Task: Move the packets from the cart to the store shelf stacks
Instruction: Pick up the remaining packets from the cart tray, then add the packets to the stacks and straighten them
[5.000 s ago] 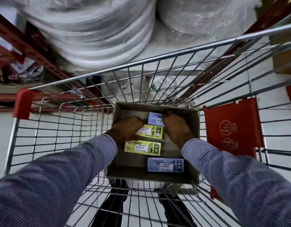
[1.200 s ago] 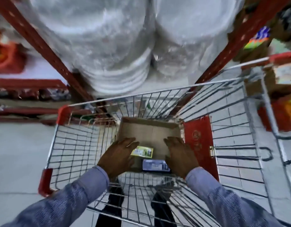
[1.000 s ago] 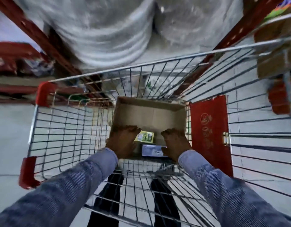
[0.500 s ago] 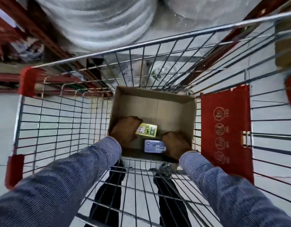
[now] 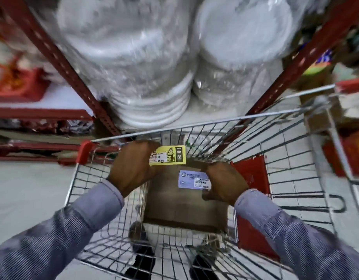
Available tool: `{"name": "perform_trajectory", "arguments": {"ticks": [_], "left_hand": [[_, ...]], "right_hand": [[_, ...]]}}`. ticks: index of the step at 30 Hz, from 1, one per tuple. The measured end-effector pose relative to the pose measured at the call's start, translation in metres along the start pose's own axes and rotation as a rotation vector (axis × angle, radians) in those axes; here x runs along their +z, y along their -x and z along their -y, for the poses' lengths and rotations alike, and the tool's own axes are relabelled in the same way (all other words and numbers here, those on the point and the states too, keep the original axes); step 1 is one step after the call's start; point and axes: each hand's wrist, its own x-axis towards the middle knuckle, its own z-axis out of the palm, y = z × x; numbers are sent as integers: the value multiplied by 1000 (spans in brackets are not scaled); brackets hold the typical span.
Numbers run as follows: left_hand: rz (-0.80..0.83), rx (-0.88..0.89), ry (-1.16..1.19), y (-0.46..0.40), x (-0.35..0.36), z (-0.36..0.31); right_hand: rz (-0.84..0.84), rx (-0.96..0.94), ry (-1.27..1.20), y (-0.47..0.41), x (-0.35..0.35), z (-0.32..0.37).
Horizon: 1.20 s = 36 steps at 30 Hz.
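My left hand [image 5: 134,166] grips a yellow packet [image 5: 168,155] and holds it up above the wire cart [image 5: 194,126], near the cart's far rim. My right hand [image 5: 225,182] grips a blue packet [image 5: 192,179] a little lower, over the brown cardboard box [image 5: 182,207] that sits in the cart basket. The inside of the box is hidden by my hands and the packets. Both sleeves are blue striped.
Beyond the cart stands a red metal shelf rack [image 5: 59,57] bearing tall stacks of white plates wrapped in plastic [image 5: 146,63]. A red flap [image 5: 251,178] hangs inside the cart on the right. More shelf goods [image 5: 354,150] sit at the right edge. My shoes show below the basket.
Both hands were down in the box on the yellow and blue packets; now they have lifted out, each holding a packet. The view has tilted up toward the plate stacks.
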Motion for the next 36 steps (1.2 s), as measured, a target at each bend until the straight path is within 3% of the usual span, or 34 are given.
{"name": "perform_trajectory", "arguments": {"ticks": [10, 19, 28, 36], "left_hand": [[-347, -5, -98, 34, -251, -67], [-709, 60, -204, 49, -409, -124], [-834, 211, -198, -1, -472, -153], [-795, 302, -248, -69, -491, -160]], "right_hand": [[-498, -62, 155, 84, -231, 42], [-898, -68, 240, 159, -402, 64], [-1238, 8, 324, 179, -497, 52], [-1232, 56, 335, 143, -540, 36]]}}
